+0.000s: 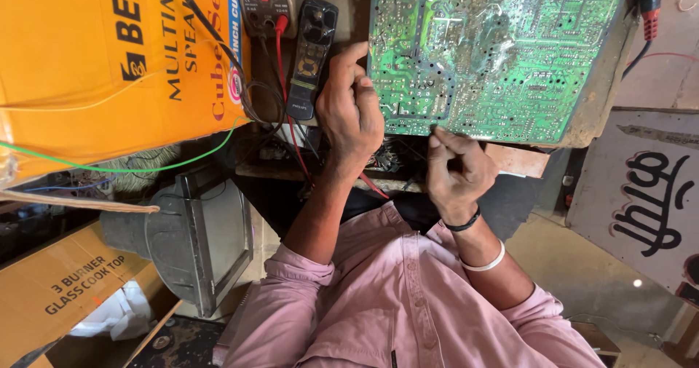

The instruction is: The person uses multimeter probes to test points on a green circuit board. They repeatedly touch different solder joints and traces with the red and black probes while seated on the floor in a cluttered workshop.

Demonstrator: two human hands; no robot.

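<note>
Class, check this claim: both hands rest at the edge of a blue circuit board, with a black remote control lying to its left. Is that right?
One detail is wrong: the circuit board is green, not blue. The head view shows the left hand and right hand at its edge, with the black remote control to its left.

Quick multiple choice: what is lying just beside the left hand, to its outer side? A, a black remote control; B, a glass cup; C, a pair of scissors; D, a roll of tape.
A: a long black remote control lies on the bench right next to the left hand, which rests at the edge of the green circuit board; a multimeter with a red lead sits beside it.
</note>
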